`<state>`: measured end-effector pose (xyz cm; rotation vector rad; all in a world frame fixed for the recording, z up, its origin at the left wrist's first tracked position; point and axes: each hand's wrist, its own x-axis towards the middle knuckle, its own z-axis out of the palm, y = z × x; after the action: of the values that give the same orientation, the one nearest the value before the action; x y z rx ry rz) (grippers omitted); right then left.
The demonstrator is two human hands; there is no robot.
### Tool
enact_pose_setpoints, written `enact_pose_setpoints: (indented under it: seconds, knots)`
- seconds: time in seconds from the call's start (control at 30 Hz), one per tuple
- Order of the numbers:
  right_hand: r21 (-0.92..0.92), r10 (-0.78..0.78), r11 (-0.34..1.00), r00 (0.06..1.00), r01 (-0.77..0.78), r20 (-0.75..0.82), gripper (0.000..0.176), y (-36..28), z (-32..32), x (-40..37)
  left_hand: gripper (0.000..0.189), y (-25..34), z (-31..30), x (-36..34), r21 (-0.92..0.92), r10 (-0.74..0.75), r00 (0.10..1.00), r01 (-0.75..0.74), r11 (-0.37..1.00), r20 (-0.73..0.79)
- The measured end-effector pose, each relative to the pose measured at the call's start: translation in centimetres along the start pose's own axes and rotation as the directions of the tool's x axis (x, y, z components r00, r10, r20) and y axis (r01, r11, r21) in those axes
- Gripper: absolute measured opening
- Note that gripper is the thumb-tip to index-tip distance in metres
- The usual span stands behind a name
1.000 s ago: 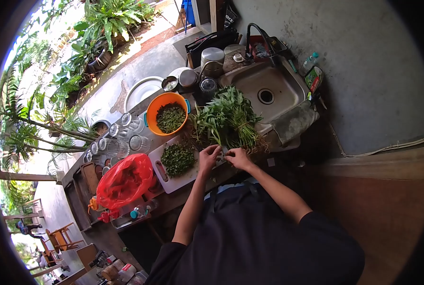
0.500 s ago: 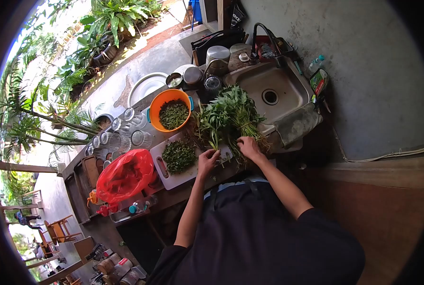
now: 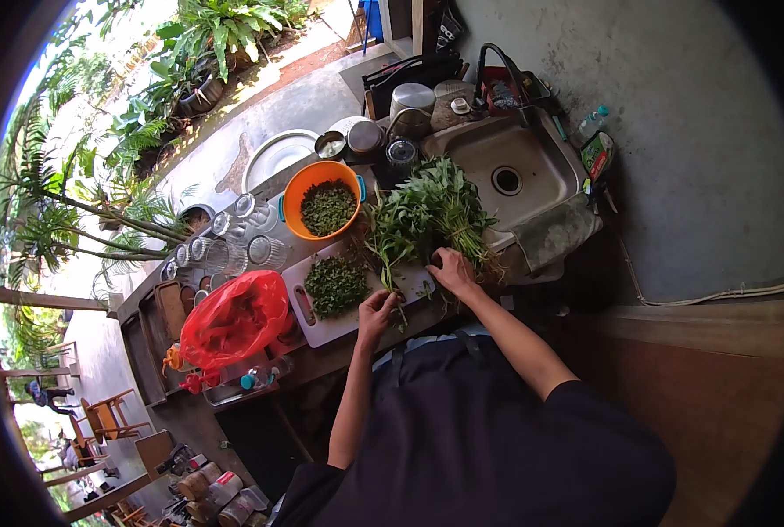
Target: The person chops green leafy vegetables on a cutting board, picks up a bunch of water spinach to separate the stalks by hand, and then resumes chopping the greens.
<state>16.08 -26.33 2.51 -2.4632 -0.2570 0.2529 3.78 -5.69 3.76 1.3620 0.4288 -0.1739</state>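
A large heap of long-stemmed leafy greens (image 3: pixel 427 206) lies between the cutting board and the sink, its stem ends toward me. My left hand (image 3: pixel 377 312) is closed in a pinch on a few stems of the greens, over the front edge of the white cutting board (image 3: pixel 329 332). At the near edge of the heap, my right hand (image 3: pixel 452 269) has its fingers closed at the stems; its fingertips are partly hidden. A pile of picked leaves (image 3: pixel 335 285) rests on the board. Behind it, an orange colander (image 3: pixel 294 189) with blue handles holds more small leaves.
To the right is a steel sink (image 3: pixel 541 171) with a grey cloth (image 3: pixel 550 239) over its front edge. A red plastic bag (image 3: pixel 234 321), drinking glasses (image 3: pixel 265 250) and a small bottle (image 3: pixel 256 379) stand at left. Metal pots (image 3: pixel 411 101) sit at the back.
My left hand has come slightly down and left, toward me, with the stems in it. My right hand has shifted a little left along the near edge of the heap.
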Motion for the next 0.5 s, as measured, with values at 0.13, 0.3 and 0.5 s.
enact_pose_setpoints:
  seconds: [0.13, 0.3, 0.5]
  knots:
    - [-0.005, 0.101, 0.995, 0.986, -0.101, 0.132, 0.035, 0.2, 0.8, 0.7, 0.022, 0.0, 0.1, 0.3, -0.018, 0.073, 0.997, -0.073, 0.997, 0.005]
    - [0.265, 0.188, 0.928, 0.943, -0.262, 0.274, 0.032, 2.5, -0.1, 1.5, 0.022, -0.1, 0.0, 0.7, 0.005, 0.066, 0.998, -0.066, 0.998, -0.018]
    - [0.629, 0.070, 0.499, 0.751, -0.596, 0.656, 0.013, 0.8, -6.8, 1.4, 0.022, 1.0, 1.0, 1.1, 0.021, -0.016, 1.000, 0.016, 1.000, 0.025]
